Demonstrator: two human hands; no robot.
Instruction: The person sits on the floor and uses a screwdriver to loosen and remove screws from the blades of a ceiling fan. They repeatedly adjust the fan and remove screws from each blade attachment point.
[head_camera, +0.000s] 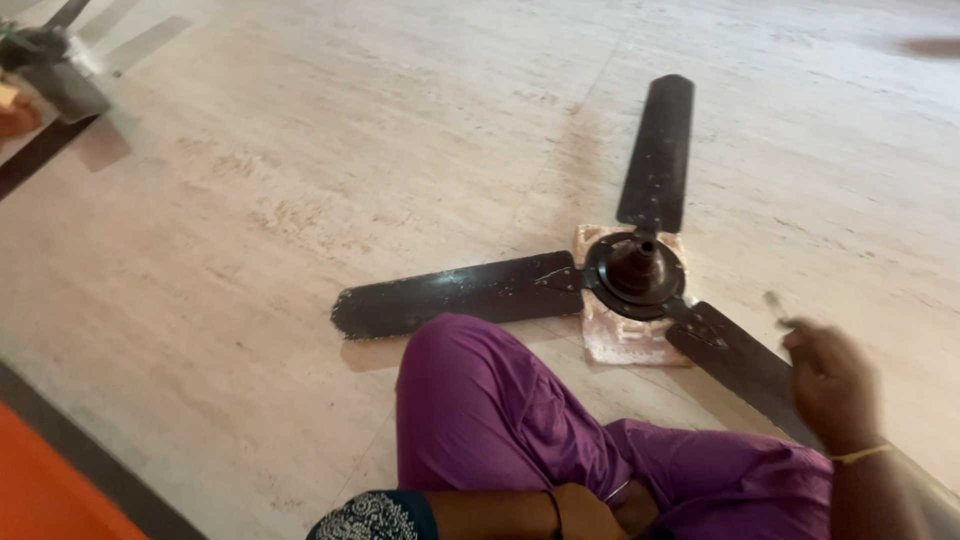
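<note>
A dark three-bladed ceiling fan (634, 272) lies flat on the pale stone floor (300, 180), its round motor hub facing up and resting on a small pinkish cloth or pad (615, 345) that shows at the hub's corners. One blade points away from the person, one stretches to the left, and the third runs toward the lower right, where it passes behind the right hand (830, 385). That hand is raised above the third blade, blurred, with its fingers curled together around a thin, greyish tool (776, 306) whose tip sticks up past the knuckles — what kind of tool it is cannot be told. A thin yellow bangle sits on that wrist. The person sits on the floor with knees bent in purple trousers (490, 410), the near knee just beside the left-pointing blade. The left hand (590, 512) rests low against the lap at the bottom edge of the view — only partly seen, so whether it is spread or closed cannot be told. At the top left stands some blurred metal object (55, 65), well apart from the fan, and an orange surface (40, 495) fills the lower left corner.
</note>
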